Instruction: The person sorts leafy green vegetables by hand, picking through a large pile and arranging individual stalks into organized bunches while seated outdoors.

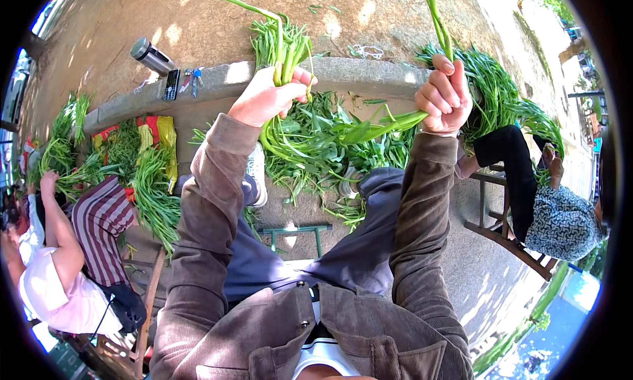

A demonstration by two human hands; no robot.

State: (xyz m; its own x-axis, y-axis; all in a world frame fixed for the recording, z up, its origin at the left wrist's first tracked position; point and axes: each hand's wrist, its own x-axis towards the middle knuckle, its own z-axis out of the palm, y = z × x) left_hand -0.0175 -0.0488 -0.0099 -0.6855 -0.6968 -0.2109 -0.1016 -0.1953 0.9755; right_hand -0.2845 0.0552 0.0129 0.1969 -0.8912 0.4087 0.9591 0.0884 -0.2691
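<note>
Leafy green stalks (287,53) are standing up out of the left hand (282,95), whose fingers and thumb are curling round a small bunch, while some leaves are drooping below it. To its right and well apart, the right hand (445,97) is gripping one long stalk (435,14), or perhaps a few, with the fingers almost fully bent; the stem is pointing up past the fingertips and the leaves are stretching toward the left hand. Below and between both hands, a loose pile (316,142) of similar greens is spreading untidily, so a good part of the gathering is probably still waiting. Just beyond the left hand, a more orderly bundle (262,45) is lying by the stone kerb (231,73); I am judging this portion as done, though I cannot tell if it is tied. Beside the right hand, on its outer side, a larger heap (488,83) is resting, and whether it is finished or waiting remains unclear. Farther left of the left hand, a metal bottle (153,57), a phone (171,84) and some keys (187,82) are sitting together.
</note>
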